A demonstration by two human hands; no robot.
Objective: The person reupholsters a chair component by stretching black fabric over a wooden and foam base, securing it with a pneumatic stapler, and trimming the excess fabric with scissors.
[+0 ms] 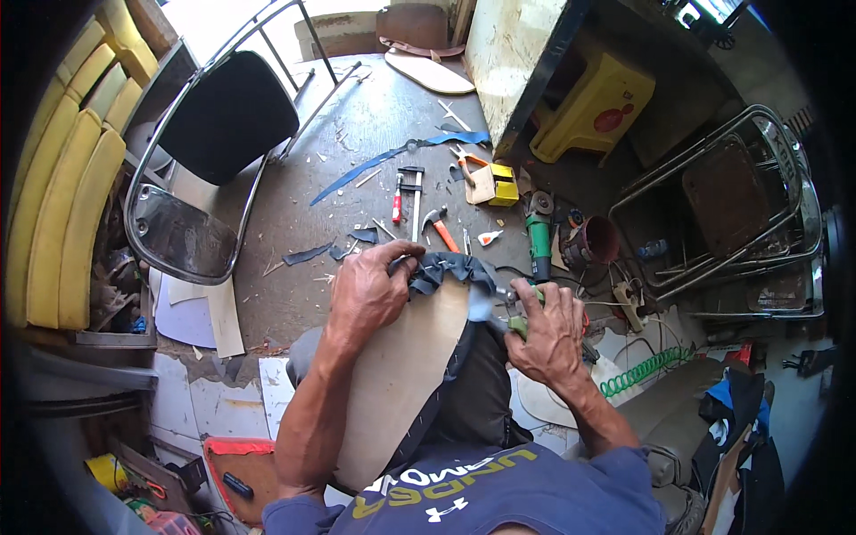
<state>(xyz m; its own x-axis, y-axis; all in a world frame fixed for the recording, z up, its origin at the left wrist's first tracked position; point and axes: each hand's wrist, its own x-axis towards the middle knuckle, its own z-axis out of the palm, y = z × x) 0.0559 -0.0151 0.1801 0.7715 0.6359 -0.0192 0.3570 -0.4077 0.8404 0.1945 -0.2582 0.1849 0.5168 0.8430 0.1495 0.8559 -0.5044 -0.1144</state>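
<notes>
A pale wooden seat board (392, 383) rests on my lap, its edge wrapped in dark fabric (450, 267). Staples run along the fabric on the board's right side, and the cloth bunches into folds at the far end. My left hand (370, 290) pinches this gathered fabric at the far left corner, its thumb and fingers closed. At the far right corner, my right hand (551, 332) grips a green-handled hand tool (517, 325) that looks like pliers. Its metal head points left toward the folds; a pale bluish blur there hides the tip.
On the floor ahead lie an orange-handled hammer (440, 230), a red-handled clamp (398, 201), a green angle grinder (539, 227) and a yellow box (504, 185). Metal chair frames stand left (192, 223) and right (740, 201). Yellow pads (85, 214) are stacked far left. A green coiled hose (644, 373) lies right.
</notes>
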